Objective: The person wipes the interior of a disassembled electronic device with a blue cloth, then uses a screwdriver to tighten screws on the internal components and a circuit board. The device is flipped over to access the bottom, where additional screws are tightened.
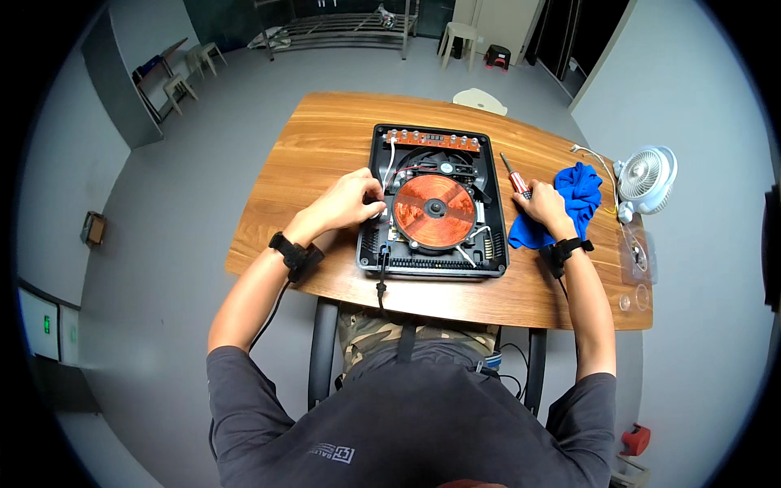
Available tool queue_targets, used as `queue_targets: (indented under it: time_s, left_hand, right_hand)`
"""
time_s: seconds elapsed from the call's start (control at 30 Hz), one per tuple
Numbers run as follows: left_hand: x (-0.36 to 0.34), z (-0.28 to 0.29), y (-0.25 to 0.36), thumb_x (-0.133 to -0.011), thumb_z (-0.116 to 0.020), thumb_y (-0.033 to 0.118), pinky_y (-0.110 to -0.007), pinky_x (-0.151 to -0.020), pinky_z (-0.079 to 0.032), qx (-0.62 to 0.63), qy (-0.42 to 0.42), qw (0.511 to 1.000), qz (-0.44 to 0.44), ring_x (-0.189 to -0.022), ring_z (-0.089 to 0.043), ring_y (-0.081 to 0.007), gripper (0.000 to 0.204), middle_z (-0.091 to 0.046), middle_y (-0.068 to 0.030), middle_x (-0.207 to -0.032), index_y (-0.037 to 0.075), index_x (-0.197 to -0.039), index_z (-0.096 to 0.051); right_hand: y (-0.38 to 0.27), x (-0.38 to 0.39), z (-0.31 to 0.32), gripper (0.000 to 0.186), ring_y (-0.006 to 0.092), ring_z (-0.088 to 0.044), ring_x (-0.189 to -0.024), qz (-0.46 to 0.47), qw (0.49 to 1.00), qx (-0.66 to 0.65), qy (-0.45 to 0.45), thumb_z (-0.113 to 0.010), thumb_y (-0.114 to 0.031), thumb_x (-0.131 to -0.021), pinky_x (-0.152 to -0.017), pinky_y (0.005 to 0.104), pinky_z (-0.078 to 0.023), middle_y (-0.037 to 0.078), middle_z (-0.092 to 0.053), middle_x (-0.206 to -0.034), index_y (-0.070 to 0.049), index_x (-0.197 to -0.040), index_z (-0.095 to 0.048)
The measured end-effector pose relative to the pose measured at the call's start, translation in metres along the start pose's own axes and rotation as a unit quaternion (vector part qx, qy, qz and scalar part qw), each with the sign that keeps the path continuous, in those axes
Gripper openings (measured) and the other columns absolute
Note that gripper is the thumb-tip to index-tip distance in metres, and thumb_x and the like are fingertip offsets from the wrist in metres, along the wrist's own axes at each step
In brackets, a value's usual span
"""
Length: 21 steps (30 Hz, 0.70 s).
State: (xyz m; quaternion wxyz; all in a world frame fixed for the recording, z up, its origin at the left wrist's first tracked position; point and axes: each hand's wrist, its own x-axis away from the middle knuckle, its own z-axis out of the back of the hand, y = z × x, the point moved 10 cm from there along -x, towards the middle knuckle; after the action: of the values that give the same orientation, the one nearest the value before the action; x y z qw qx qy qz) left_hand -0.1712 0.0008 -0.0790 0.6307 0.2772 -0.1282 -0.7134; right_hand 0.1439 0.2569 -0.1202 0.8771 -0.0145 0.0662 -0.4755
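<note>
An opened induction cooker lies on the table before me, its black shell showing the parts inside. In its middle sits a round copper coil, with an orange circuit board along the far edge. My left hand is at the cooker's left side, its fingertips closed together by the inner wall near a white wire; what they pinch is hidden. To the right of the cooker, my right hand is closed around the handle of a screwdriver, whose shaft points away from me.
A crumpled blue cloth lies beside my right hand. Farther right stand a small white fan and a clear plastic box. A black power cord hangs over the table's near edge. A stool is behind the table.
</note>
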Motion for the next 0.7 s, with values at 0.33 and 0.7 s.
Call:
queue_targets:
  time_s: [0.33,0.7]
  left_hand:
    - [0.009,-0.010,0.008,-0.087,-0.078,0.022,-0.041,-0.094,-0.044,-0.062,-0.009,0.998,-0.031,-0.100,-0.058,-0.0269,0.015,-0.066,-0.0074,-0.094,0.007,-0.089,-0.077]
    - [-0.004,-0.031,0.013,-0.086,-0.072,0.014,-0.046,-0.097,-0.034,-0.137,-0.059,0.987,-0.053,-0.102,-0.061,-0.0247,0.008,-0.068,-0.0073,-0.092,0.009,-0.084,-0.077]
  right_hand:
    - [-0.103,0.020,0.041,0.040,0.0440,-0.070,-0.094,0.083,0.995,-0.057,-0.021,-0.068,-0.041,-0.095,-0.081,0.0528,-0.057,0.022,-0.072,-0.099,-0.001,-0.094,-0.068]
    - [-0.197,0.071,0.047,0.064,0.0384,-0.058,-0.126,0.312,0.939,-0.099,-0.104,-0.076,-0.035,-0.091,-0.106,0.0451,-0.049,0.018,-0.055,-0.139,-0.002,-0.141,-0.053]
